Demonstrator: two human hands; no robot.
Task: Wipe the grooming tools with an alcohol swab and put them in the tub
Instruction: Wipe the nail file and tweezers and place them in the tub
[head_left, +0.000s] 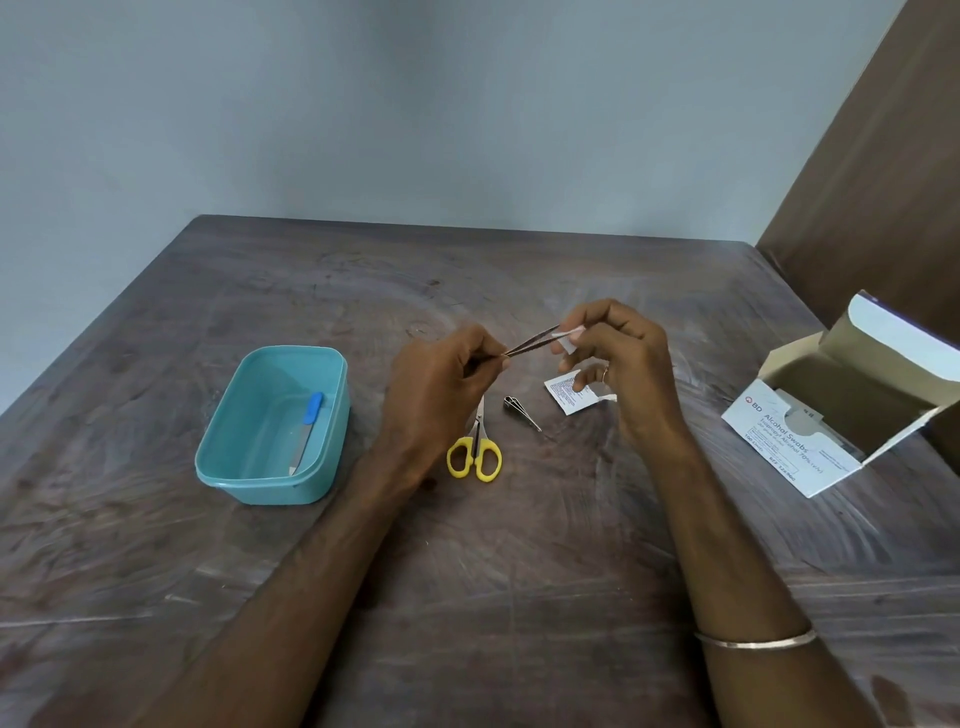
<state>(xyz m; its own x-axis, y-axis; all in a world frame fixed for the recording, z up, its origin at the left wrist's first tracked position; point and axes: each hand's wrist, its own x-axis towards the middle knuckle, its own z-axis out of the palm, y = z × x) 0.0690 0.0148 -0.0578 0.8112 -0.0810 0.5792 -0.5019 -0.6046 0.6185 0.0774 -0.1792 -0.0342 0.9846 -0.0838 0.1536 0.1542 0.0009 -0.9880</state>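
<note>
Where grey wall (415, 104) backs it, scuffed wooden table (519, 571), brown panel (883, 156)

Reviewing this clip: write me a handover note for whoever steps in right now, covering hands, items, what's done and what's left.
Left hand pinches the tweezers by one end. Right hand pinches the swab around their far end, mid-wipe.
Tub: the blue-handled nail file is already inside.
On the table: yellow scissors and a small metal tool, neither in the tub. Torn swab wrapper beside them; open swab box at right.
Left: finish the tweezers, then scissors and metal tool.
</note>
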